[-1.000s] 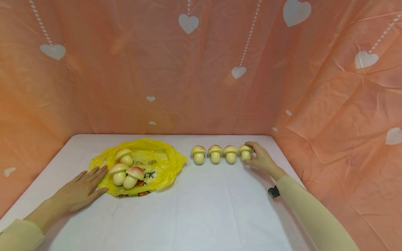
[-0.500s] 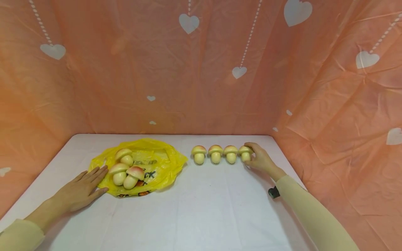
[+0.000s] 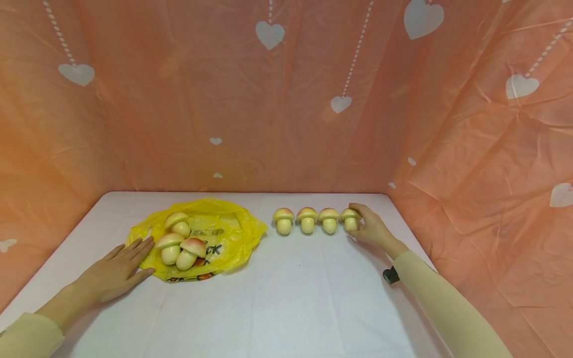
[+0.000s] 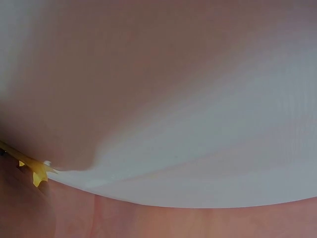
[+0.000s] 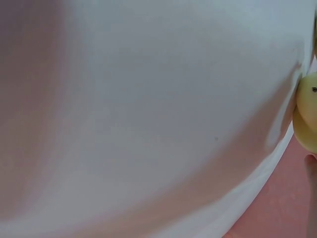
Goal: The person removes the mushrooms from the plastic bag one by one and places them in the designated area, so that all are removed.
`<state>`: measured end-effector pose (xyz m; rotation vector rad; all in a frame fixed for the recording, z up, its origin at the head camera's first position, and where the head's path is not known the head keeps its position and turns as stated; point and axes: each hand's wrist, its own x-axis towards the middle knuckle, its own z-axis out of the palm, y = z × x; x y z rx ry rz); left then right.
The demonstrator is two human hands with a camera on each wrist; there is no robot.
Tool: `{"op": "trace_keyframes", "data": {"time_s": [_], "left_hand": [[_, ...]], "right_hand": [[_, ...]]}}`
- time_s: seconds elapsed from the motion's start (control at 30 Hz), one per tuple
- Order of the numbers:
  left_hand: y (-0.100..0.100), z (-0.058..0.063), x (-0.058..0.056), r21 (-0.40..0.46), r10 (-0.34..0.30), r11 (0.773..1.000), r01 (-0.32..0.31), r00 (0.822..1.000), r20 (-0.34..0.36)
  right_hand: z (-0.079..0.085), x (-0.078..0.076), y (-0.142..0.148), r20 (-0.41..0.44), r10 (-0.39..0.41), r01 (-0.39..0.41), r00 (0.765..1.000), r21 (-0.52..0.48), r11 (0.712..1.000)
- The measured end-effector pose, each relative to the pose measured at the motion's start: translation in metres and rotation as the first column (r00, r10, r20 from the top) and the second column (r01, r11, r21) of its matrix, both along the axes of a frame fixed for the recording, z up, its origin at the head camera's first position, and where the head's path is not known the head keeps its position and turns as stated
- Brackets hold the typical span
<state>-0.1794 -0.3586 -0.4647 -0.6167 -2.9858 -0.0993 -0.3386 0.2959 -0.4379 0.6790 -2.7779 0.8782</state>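
My right hand [image 3: 375, 229] holds the rightmost toy mushroom [image 3: 350, 220] between thumb and fingers, at the end of a row standing on the table. In the right wrist view, part of that mushroom [image 5: 307, 111] shows at the right edge, a fingertip just below it. Flat and with straight fingers, my left hand [image 3: 112, 273] rests on the left edge of a yellow plastic bag [image 3: 239, 226]. Three mushrooms [image 3: 169, 247] with cream stems and reddish-yellow caps lie on the bag's left half. Only a scrap of the bag [image 4: 39, 174] appears in the left wrist view.
Left of the held mushroom stand more in line, among them a mushroom [image 3: 283, 221] nearest the bag. The table [image 3: 286, 308] has a white cover. Orange curtains [image 3: 286, 124] with white hearts surround its back and sides. A small dark object [image 3: 391, 275] shows beneath the right sleeve.
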Motion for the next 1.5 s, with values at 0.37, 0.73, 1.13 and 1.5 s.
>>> {"op": "trace_keyframes", "data": {"time_s": [0.37,0.73,1.13,1.5], "left_hand": [[0.001,0.001,0.001,0.000,0.004,1.000,-0.004,1.000,0.002],[0.002,0.004,0.001,0.009,0.005,1.000,-0.005,0.999,0.032],[0.001,0.002,0.000,0.010,0.006,1.000,-0.006,0.999,0.038],[0.000,0.000,-0.002,0.005,0.002,1.000,-0.002,1.000,0.021]], "right_hand": [[0.002,0.002,0.000,-0.010,-0.013,0.013,1.000,0.007,1.000],[0.019,0.005,-0.009,-0.013,-0.014,0.013,1.000,-0.062,0.998],[0.038,0.015,-0.067,-0.191,0.107,-0.139,0.976,-0.165,0.976],[0.045,0.033,-0.131,-0.318,0.277,-0.361,0.907,-0.247,0.899]]}}
